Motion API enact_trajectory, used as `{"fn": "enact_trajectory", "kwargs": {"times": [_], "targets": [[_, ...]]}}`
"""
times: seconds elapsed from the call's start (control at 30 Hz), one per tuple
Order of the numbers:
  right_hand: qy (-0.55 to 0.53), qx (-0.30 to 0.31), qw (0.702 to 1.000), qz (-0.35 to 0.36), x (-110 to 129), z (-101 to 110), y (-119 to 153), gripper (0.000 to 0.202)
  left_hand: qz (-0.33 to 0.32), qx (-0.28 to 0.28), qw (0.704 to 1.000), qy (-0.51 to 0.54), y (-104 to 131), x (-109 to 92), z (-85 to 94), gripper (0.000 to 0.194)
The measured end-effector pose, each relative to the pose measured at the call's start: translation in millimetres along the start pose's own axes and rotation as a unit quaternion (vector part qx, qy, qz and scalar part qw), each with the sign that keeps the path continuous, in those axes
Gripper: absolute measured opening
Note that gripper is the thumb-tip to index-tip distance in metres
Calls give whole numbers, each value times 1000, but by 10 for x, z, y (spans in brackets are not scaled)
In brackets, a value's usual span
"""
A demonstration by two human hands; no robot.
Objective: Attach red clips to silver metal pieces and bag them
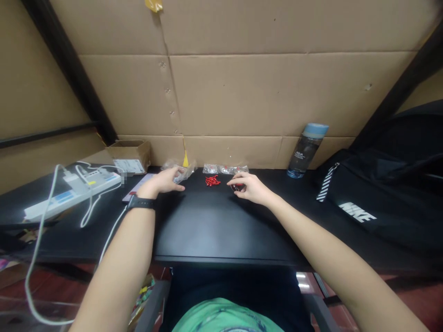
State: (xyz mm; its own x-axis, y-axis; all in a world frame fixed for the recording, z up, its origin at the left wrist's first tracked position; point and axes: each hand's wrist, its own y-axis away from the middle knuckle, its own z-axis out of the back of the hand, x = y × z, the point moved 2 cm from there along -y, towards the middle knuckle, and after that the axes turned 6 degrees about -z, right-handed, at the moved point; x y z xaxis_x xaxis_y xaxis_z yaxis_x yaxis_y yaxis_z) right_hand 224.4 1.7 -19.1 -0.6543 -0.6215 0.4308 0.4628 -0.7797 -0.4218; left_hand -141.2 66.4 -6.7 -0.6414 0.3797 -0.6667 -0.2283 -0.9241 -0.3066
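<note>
A small heap of thin red pieces (212, 180), perhaps cords, lies on the black table (221, 226) between my hands. My right hand (252, 187) is to its right, thumb and fingers curled round a small red and dark thing (237, 187), too small to name and partly covered. Over to the left, my left hand (166, 180) has its fingers apart and is empty, beside a crumpled clear plastic bag (187, 172). Several small clear packets (225, 169) with bits of red in them lie in a row behind the heap.
A water bottle (306, 151) stands at the back right, with a black bag (384, 184) beside it. Leftward are a small cardboard box (129, 154), a power strip (72, 196) with white cables, and a flat pale item (136, 188). A cardboard wall (228, 97) rises behind.
</note>
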Motion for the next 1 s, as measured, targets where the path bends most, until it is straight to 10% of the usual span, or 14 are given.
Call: {"fn": "enact_trajectory", "kwargs": {"times": [0.1, 0.37, 0.53, 0.77, 1.0], "targets": [[28, 16, 999, -8, 15, 17, 3, 42, 10, 109, 970, -216, 64, 48, -41, 74], [44, 37, 998, -22, 55, 47, 10, 42, 123, 42, 917, -376, 58, -104, -72, 33], [41, 36, 998, -27, 59, 77, 15, 42, 104, -103, 909, -391, 115, -176, 67, 24], [39, 25, 999, -9, -36, 81, -9, 43, -104, -295, 911, -268, 174, -581, 61, 15], [64, -8, 997, -41, -177, 247, -16, 45, -348, 12, 932, -97, 203, -989, -425, 13]]}}
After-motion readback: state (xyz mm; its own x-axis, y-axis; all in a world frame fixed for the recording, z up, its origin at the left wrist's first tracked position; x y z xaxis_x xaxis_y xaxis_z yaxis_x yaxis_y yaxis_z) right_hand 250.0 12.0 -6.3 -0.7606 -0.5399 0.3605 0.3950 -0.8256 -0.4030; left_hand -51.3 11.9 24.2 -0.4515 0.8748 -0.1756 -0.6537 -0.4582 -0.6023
